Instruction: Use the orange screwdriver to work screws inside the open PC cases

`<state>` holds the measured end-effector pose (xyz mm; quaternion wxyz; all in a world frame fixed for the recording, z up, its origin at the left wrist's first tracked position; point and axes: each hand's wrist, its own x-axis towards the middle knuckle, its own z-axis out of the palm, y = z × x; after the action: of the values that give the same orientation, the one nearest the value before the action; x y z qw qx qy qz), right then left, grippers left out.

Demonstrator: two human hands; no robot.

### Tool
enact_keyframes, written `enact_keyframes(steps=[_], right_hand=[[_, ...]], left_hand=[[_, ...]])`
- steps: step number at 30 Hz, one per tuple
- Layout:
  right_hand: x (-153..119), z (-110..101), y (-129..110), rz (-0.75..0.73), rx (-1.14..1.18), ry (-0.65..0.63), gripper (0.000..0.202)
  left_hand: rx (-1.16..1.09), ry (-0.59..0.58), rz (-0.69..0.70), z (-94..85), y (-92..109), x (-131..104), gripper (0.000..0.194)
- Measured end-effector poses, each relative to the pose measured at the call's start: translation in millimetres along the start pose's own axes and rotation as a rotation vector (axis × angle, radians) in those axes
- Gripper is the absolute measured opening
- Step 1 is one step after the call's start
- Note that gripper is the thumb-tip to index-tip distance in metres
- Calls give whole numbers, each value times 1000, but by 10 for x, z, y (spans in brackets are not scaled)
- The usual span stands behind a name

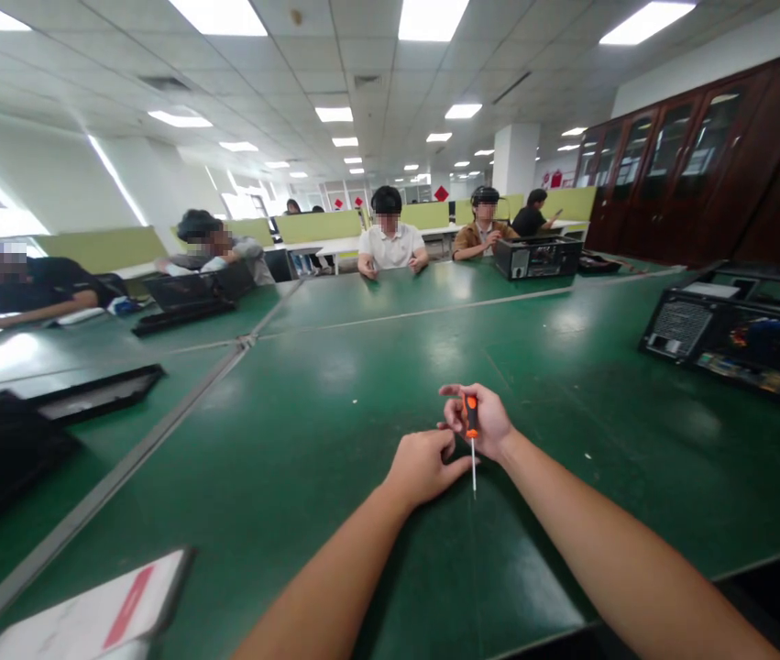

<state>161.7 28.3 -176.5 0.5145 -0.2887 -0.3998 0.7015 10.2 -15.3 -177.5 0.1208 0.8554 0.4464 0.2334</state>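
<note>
An orange and black screwdriver (472,417) rests in my right hand (489,422), its metal shaft pointing down toward me over the green table (321,385). The fingers of that hand curl beside the handle, with the index finger stretched out to the left. Just left of it, my left hand (421,466) is on the table top, its fingers curled under and its thumb reaching toward the shaft. Whether the left fingers hold anything is hidden.
An open computer case (740,339) stands at the right, another (539,258) at the far side. Black panels (101,392) lie at the left, and a white and red box (107,610) is at the near left. Several people sit around the tables.
</note>
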Motion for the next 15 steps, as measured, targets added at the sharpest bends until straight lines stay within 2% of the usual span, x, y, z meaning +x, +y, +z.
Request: enact_keyframes(steps=[3,6,10,12,14,15], right_hand=[[-11,97,122,-8,-129,43,35],[-41,141,207,-20,-288,67,44],[-75,127,272,-85,-537,37,47],[-90,103,298,-150,-666,47,33],[-104,78,313,-228,-768,77,15],[-112,69,315,-261,-808,84,21]], left_hand=[[-110,72,10,20,-11,-27,42],[-294,202,-2,20,51,-87,36],[-472,412,-217,-21,109,-97,30],[-458,374,-272,-47,50,-76,23],[-437,247,-256,-63,-47,-61,16],[-433,188,-247,-66,-93,-58,18]])
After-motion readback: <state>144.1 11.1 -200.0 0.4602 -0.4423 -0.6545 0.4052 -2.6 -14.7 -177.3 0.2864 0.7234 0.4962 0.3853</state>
